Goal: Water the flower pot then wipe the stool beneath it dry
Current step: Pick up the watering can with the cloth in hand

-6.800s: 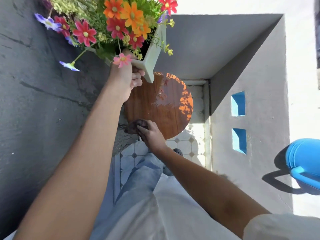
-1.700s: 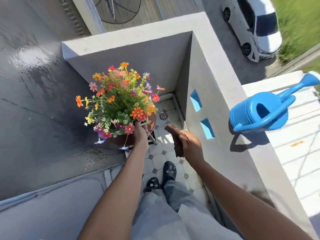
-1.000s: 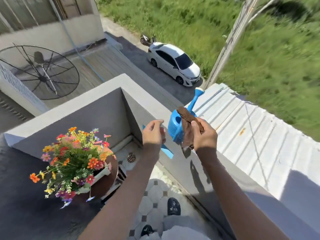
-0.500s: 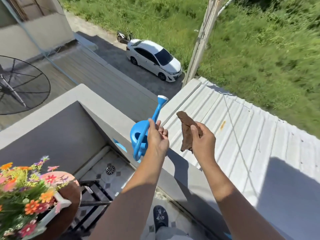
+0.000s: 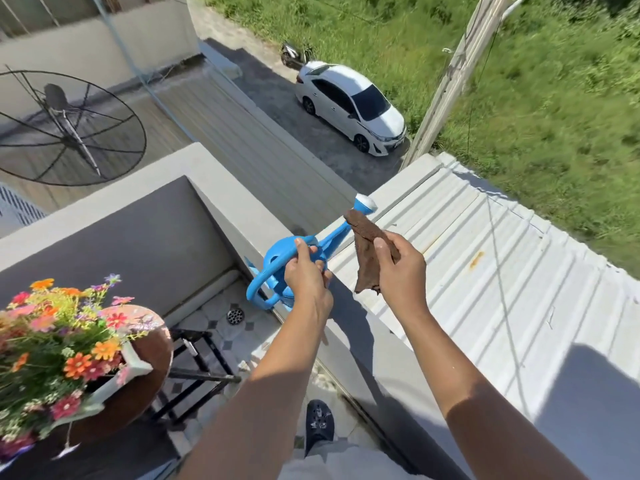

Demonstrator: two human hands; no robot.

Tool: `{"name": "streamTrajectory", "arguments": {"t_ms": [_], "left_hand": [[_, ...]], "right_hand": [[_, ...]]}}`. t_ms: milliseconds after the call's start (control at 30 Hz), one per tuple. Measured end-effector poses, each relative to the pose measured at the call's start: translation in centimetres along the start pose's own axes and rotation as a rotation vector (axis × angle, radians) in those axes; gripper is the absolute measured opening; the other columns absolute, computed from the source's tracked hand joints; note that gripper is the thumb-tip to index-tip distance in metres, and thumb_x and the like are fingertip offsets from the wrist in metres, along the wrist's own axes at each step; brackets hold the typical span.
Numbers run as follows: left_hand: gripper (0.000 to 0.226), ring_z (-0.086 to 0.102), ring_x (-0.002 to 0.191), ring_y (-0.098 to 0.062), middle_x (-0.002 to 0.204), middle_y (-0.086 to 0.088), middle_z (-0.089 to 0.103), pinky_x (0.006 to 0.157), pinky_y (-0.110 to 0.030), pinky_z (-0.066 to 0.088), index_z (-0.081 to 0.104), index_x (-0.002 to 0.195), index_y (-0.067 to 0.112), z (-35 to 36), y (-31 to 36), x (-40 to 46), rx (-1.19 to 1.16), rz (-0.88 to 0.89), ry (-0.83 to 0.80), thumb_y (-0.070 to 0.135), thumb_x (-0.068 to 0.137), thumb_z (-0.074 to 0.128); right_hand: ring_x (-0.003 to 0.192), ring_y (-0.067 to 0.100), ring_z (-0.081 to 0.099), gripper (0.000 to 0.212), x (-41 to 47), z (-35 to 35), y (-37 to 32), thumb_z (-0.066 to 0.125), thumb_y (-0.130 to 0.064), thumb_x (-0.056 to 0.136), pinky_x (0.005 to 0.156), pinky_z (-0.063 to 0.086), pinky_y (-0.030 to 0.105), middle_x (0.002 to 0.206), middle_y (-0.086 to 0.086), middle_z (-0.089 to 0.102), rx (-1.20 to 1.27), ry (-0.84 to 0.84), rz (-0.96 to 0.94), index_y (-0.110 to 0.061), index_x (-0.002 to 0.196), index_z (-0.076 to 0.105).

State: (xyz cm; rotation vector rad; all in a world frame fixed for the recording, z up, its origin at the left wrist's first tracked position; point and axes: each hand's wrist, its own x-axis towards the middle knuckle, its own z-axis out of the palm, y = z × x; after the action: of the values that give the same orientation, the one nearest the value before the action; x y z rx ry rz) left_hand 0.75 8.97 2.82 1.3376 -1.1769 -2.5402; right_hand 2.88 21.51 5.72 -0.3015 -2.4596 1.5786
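Note:
A blue watering can (image 5: 277, 268) stands on top of the grey balcony wall (image 5: 349, 327), its spout pointing up and away. My left hand (image 5: 306, 275) is closed around its handle. My right hand (image 5: 401, 268) holds up a brown cloth (image 5: 367, 251) just right of the can, above the wall. At the lower left, the white flower pot (image 5: 135, 365) full of colourful flowers (image 5: 52, 344) sits on the round brown stool (image 5: 152, 362), whose black legs show beneath.
Below the wall lies a tiled balcony floor (image 5: 242, 327) with a round drain (image 5: 235, 316); my dark shoe (image 5: 320, 424) stands on it. A corrugated white roof (image 5: 502, 306) spreads to the right. Far below are a white car (image 5: 349, 105) and grass.
The pot went back onto the stool and my left hand left it. I turned to the wall, my left hand took hold of the watering can's handle, and my right hand raised the cloth.

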Motion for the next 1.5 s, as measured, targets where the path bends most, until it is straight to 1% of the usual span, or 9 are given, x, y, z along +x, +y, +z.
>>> {"name": "streamTrajectory", "arguments": {"t_ms": [300,533,733,867,1033,1167,1267,1400,1500], "left_hand": [[0.028,0.040,0.057,-0.015,0.066,-0.001,0.043,0.051,-0.027,0.033,0.052,0.084,0.013,-10.3,3.7,1.2,0.274,0.112,0.115,0.039,0.094,0.049],[0.029,0.050,0.067,-0.018,0.070,-0.004,0.052,0.059,-0.029,0.038,0.057,0.082,0.006,-20.8,2.9,7.6,0.578,0.184,0.170,0.032,0.091,0.051],[0.030,0.047,0.062,-0.019,0.065,-0.010,0.048,0.062,-0.030,0.037,0.055,0.069,0.006,-30.0,-4.1,18.5,0.738,0.198,0.157,0.030,0.088,0.055],[0.022,0.051,0.067,-0.022,0.068,-0.006,0.051,0.064,-0.026,0.039,0.063,0.082,0.003,-36.2,-11.6,27.4,0.899,0.149,0.084,0.016,0.096,0.052],[0.035,0.059,0.080,-0.029,0.085,-0.012,0.062,0.077,-0.045,0.052,0.061,0.093,0.006,-42.0,-21.8,38.7,0.933,0.002,0.114,0.040,0.090,0.054],[0.033,0.050,0.067,-0.025,0.071,-0.004,0.050,0.065,-0.038,0.047,0.054,0.085,0.014,-44.6,-28.0,46.6,0.932,-0.080,0.077,0.047,0.086,0.051],[0.033,0.051,0.069,-0.026,0.073,-0.007,0.052,0.064,-0.034,0.047,0.053,0.088,0.011,-46.0,-31.6,51.1,0.932,-0.082,0.056,0.044,0.089,0.050],[0.032,0.053,0.067,-0.026,0.072,-0.008,0.052,0.056,-0.031,0.052,0.054,0.090,0.009,-46.5,-34.8,54.7,0.936,-0.083,0.026,0.041,0.093,0.048],[0.034,0.050,0.057,-0.017,0.072,-0.006,0.049,0.043,-0.023,0.046,0.054,0.098,0.005,-46.5,-35.9,55.9,0.879,-0.108,0.004,0.038,0.096,0.047]], "right_hand": [[0.088,0.010,0.066,0.019,-4.5,5.3,-1.5,0.055,-0.021,0.100,0.079,0.052,0.023,0.095,-0.003,0.073,0.038,-0.177,-0.036,-0.013,0.107,0.071],[0.087,0.008,0.066,0.018,-10.5,13.6,2.6,0.055,-0.023,0.100,0.074,0.049,0.011,0.095,-0.006,0.072,-0.011,-0.376,0.054,-0.015,0.106,0.070],[0.070,0.019,0.056,0.025,-13.6,23.0,14.6,0.046,-0.025,0.102,0.066,0.043,0.032,0.074,-0.002,0.062,-0.253,-0.508,0.072,-0.014,0.089,0.064],[0.085,0.025,0.061,0.027,-13.6,28.5,25.0,0.047,-0.020,0.103,0.069,0.032,0.019,0.093,0.010,0.071,-0.364,-0.538,0.051,-0.007,0.111,0.069],[0.067,0.025,0.048,0.026,-12.7,33.8,37.5,0.048,-0.018,0.102,0.065,0.039,0.034,0.064,-0.003,0.050,-0.390,-0.515,0.058,-0.003,0.089,0.064],[0.066,0.022,0.052,0.031,-12.2,36.8,45.4,0.044,-0.027,0.103,0.066,0.043,0.033,0.064,0.000,0.054,-0.348,-0.499,0.085,-0.007,0.090,0.063],[0.056,0.010,0.037,0.032,-11.6,39.0,49.3,0.044,-0.024,0.103,0.061,0.034,0.027,0.058,-0.009,0.040,-0.329,-0.544,0.091,-0.003,0.085,0.060],[0.061,0.020,0.040,0.037,-10.5,41.4,53.1,0.042,-0.034,0.100,0.060,0.036,0.035,0.063,-0.002,0.042,-0.313,-0.586,0.096,-0.003,0.088,0.058],[0.061,0.012,0.040,0.033,-10.0,43.3,53.7,0.043,-0.030,0.101,0.061,0.036,0.032,0.063,-0.008,0.041,-0.265,-0.638,0.108,-0.009,0.079,0.055]]}}
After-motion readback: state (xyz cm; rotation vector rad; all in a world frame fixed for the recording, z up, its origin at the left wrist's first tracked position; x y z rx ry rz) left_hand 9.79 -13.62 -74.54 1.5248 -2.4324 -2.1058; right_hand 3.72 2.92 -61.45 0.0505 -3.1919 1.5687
